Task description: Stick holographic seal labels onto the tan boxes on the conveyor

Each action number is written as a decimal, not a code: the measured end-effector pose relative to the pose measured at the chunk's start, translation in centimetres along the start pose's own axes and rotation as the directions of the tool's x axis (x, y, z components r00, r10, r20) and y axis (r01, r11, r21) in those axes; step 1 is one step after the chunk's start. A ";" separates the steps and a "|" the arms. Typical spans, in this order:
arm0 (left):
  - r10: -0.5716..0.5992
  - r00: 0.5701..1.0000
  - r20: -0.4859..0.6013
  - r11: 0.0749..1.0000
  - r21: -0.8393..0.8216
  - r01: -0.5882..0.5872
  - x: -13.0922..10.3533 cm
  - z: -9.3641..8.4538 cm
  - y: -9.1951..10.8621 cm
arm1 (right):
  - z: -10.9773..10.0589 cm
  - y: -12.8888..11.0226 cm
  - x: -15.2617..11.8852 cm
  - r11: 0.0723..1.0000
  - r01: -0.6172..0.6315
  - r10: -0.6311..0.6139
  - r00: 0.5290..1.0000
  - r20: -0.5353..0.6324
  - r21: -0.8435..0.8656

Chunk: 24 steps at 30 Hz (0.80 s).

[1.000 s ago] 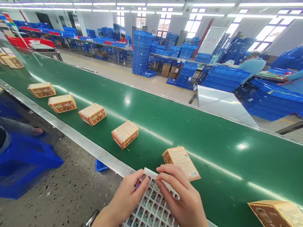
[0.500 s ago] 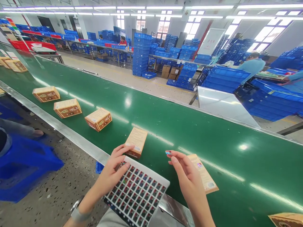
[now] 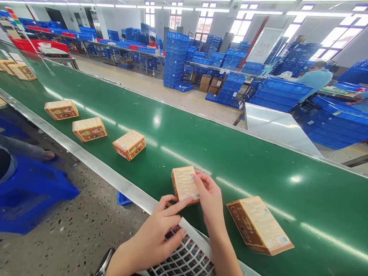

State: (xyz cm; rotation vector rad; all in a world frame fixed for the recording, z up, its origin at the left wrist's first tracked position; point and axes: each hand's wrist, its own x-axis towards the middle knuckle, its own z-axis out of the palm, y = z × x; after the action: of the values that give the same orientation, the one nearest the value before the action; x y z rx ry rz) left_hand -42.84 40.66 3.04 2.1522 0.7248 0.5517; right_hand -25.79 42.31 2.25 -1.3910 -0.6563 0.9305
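A tan and brown carton lies on the green conveyor belt in front of me. My right hand has thumb and fingertips at its top face, pinching a small shiny sticker against the printed surface. My left hand reaches its index finger onto the carton's near edge. Its thumb lies over a white sheet of small dark stickers, which sags below the hand. Part of the sheet is hidden by both hands. Right of my hands sits another carton with a shiny sticker on top.
Several more cartons stand along the belt to the left. A metal rail edges the near side, with a blue stool beyond it. Stacked blue crates and a person in light blue are across the belt.
My right hand has moved left and brought the sticker onto the carton. My left hand and sheet have shifted lower and the sheet now bends. The cartons have moved right along the belt.
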 end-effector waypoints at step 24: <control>0.099 0.983 0.154 0.994 -0.059 -0.091 1.2 3.0 1.7 | -4.5 -1.4 -0.6 0.807 0.055 -0.271 0.919 -0.286 -0.589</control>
State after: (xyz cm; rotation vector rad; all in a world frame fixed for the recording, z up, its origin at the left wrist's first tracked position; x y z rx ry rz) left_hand -39.64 38.94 2.80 2.1617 0.5185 0.4390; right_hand -22.05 39.48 3.27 -1.9437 -0.7968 0.3132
